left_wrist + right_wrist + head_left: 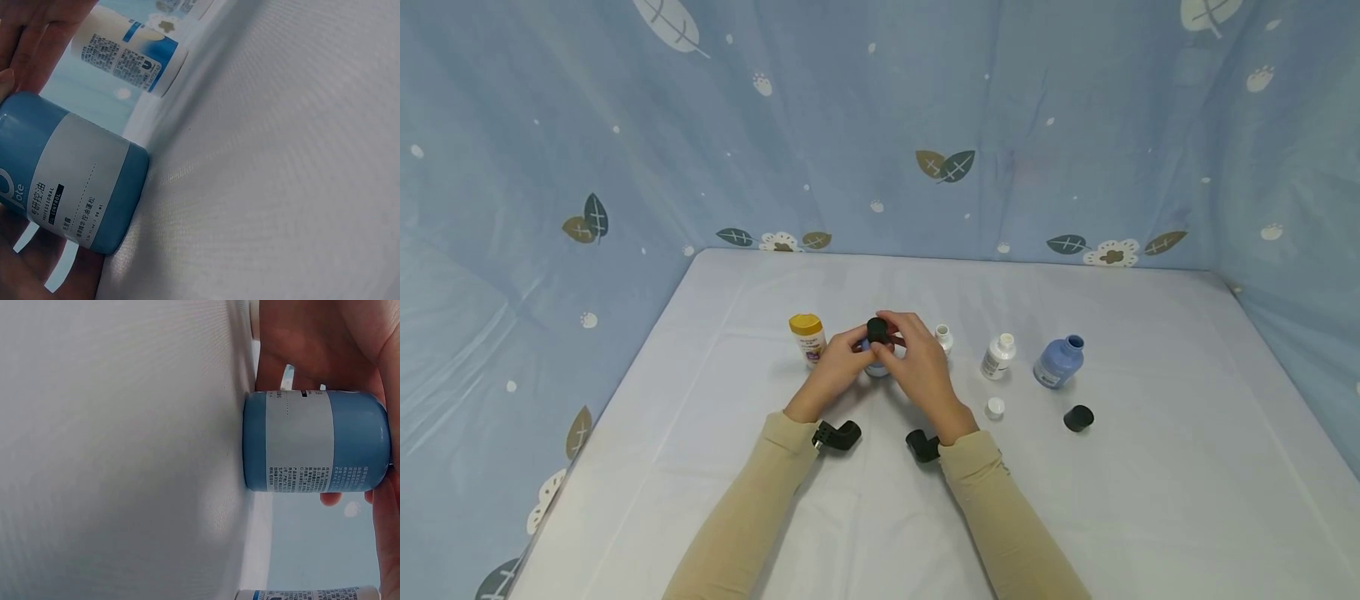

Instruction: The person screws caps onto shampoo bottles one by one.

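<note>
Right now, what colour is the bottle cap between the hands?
The bottle cap is black, seen best in the head view.

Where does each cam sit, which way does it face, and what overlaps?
Head: on the head, facing forward and down over the white table to the patterned curtain; sleeves, left hand and right hand show.
Left wrist: image turned sideways, facing the held blue bottle; parts of both hands show.
Right wrist: also sideways, facing the same bottle; parts of both hands show.
Shared: both wrist views show that bottle, the table and a white bottle.
</note>
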